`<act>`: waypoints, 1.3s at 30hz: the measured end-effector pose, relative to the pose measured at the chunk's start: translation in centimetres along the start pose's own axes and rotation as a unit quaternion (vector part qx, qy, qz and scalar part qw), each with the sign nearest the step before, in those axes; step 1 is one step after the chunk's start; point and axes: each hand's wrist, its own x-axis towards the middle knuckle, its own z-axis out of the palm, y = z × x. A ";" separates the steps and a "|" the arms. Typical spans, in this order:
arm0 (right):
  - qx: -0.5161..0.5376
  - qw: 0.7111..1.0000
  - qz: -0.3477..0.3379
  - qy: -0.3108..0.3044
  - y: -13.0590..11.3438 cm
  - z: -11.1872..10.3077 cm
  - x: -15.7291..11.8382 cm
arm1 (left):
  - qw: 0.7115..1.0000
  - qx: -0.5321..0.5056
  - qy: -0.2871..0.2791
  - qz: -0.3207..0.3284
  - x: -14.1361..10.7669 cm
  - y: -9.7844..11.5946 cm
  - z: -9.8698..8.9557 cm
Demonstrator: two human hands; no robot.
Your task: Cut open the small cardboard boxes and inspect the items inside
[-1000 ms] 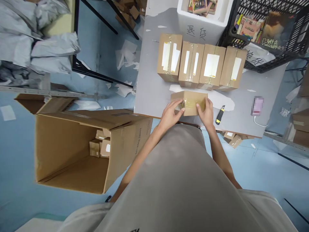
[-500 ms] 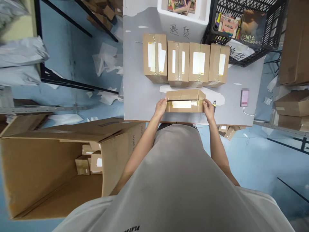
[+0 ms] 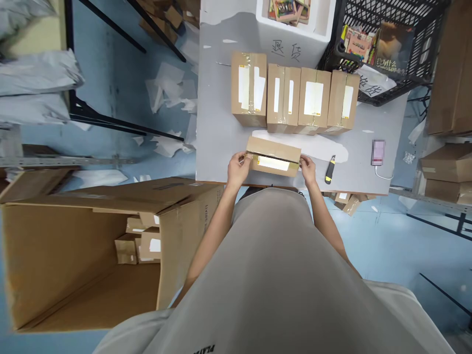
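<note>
A small cardboard box (image 3: 273,156) with a white label is at the near edge of the table, slightly tilted, a dark slit running along its top. My left hand (image 3: 238,169) grips its left end, fingers closed at the corner. At the opposite end, my right hand (image 3: 307,170) pinches the right edge. To the right of that hand a yellow-and-black utility knife (image 3: 330,170) lies on the table. Behind the held box stand several taped cardboard boxes (image 3: 314,98) in a row, with white labels on them.
A white foam bin (image 3: 295,34) and a black plastic crate (image 3: 401,81) holding books stand at the back of the grey table (image 3: 217,147). A phone (image 3: 378,152) with a cable lies at right. A large open carton (image 3: 184,246) with smaller boxes inside sits at lower left.
Both hands have shifted the small box left relative to the table and turned it, its right end now nearer me. The utility knife, earlier mostly hidden behind my right hand, now shows fully.
</note>
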 end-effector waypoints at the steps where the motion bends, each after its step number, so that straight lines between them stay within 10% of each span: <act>1: 0.018 1.000 0.017 0.009 -0.5 -0.6 -0.4 | 1.000 0.006 0.007 0.002 -0.3 0.0 0.0; 9: 0.063 0.998 -0.001 -0.029 -5.9 -2.8 -1.6 | 0.993 0.098 0.018 0.069 -3.3 0.5 -1.4; 19: -0.211 0.959 -0.172 -0.080 -6.6 0.1 2.0 | 0.959 0.252 -0.074 0.106 -6.0 -0.3 -4.0; 28: -0.405 0.901 -0.133 -0.084 -7.8 3.6 -2.8 | 0.933 0.325 -0.066 0.138 -6.2 -0.1 -2.3; 39: -0.260 0.955 -0.140 0.002 -4.5 -4.5 -5.3 | 0.873 0.356 -0.213 0.256 -4.2 4.5 4.1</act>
